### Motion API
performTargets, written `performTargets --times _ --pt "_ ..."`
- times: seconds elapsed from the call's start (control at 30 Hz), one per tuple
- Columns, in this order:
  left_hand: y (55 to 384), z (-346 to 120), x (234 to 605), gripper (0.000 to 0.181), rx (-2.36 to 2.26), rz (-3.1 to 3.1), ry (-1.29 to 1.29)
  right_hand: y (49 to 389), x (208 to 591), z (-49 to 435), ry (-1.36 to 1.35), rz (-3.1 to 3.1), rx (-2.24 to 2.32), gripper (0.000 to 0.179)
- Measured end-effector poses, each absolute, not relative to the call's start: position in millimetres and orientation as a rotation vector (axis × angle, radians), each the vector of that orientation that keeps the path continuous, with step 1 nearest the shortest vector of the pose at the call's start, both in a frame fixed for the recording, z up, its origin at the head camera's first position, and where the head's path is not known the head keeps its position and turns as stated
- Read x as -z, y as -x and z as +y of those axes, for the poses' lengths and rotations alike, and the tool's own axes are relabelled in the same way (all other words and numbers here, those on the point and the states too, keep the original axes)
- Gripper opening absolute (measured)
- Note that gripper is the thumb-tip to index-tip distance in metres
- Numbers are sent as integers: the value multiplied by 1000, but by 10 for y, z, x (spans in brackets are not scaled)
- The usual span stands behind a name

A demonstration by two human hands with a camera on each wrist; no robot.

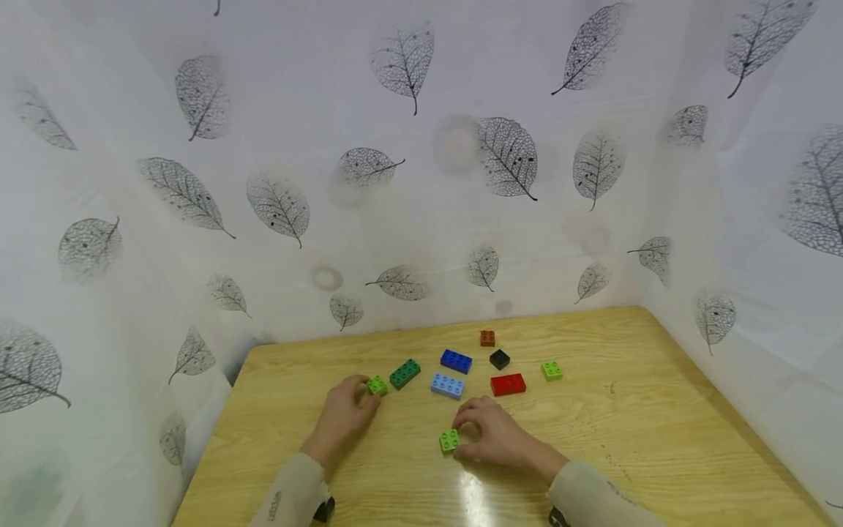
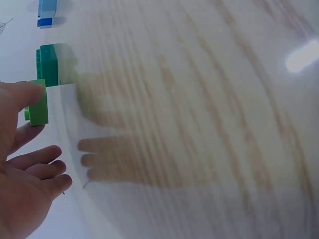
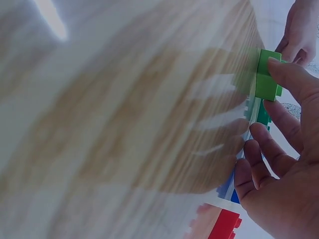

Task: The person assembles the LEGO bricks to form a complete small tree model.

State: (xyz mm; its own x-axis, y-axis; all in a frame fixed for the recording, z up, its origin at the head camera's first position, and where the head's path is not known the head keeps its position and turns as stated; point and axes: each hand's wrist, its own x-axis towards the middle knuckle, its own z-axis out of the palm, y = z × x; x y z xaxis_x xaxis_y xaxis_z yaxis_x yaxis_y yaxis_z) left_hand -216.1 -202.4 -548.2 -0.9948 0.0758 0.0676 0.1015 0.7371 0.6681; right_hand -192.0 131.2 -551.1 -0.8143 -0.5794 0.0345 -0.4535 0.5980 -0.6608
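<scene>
A pale yellow wood-grain bench point(image 1: 560, 432) spreads away from the person, a white streak of glare point(image 1: 474, 501) shining on its near part between two light beige sleeves point(image 1: 290, 490). The right hand point(image 1: 497, 435) reaches inward over the bench, its narrow grip pinching a lime-green square plastic brick point(image 1: 449, 441) between thumb and forefinger; the right wrist view shows its other fingers bent loosely, apart from the brick. Farther off, the left hand point(image 1: 342, 413) stretches forward, its grip likewise narrow on a second lime-green square brick point(image 1: 377, 385), thumb on one side and forefinger on the other, just beside a dark green oblong brick point(image 1: 405, 373). Across the middle lie a light blue oblong brick point(image 1: 448, 386), a red oblong brick point(image 1: 508, 384) and a third lime-green square brick point(image 1: 552, 370); beyond them, a dark blue oblong brick point(image 1: 456, 361), a small black brick point(image 1: 500, 359) and, nearest the back edge, a small reddish-brown brick point(image 1: 487, 338). White hanging sheeting point(image 1: 408, 219) printed with dark leaf skeletons point(image 1: 510, 157) encloses the back and both sides.
</scene>
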Motion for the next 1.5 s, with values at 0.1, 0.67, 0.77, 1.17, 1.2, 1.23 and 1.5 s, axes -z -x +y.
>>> performTargets --times 0.1,0.67,0.77,1.17,1.2,1.23,1.5 --pt "2151 -2026 5430 46 1132 -2894 141 1925 5501 1310 850 2640 1016 31" --pt "2060 -1846 5324 36 1044 -2718 541 1920 5468 1312 866 2629 1011 32" --pt "2036 -1780 5315 37 1028 -2711 585 1921 5475 1310 860 2631 1005 32" --pt "1930 -1531 5361 34 1001 -2758 827 1930 5493 1295 843 2650 988 33" --pt "1919 -1509 5365 33 1012 -2774 833 1928 5493 1295 843 2655 987 33" --pt "1910 -1488 5370 34 1020 -2787 839 1927 5492 1296 843 2658 987 33" --pt "1834 -1363 5376 37 1052 -2837 845 1924 5480 1299 853 2656 991 33"
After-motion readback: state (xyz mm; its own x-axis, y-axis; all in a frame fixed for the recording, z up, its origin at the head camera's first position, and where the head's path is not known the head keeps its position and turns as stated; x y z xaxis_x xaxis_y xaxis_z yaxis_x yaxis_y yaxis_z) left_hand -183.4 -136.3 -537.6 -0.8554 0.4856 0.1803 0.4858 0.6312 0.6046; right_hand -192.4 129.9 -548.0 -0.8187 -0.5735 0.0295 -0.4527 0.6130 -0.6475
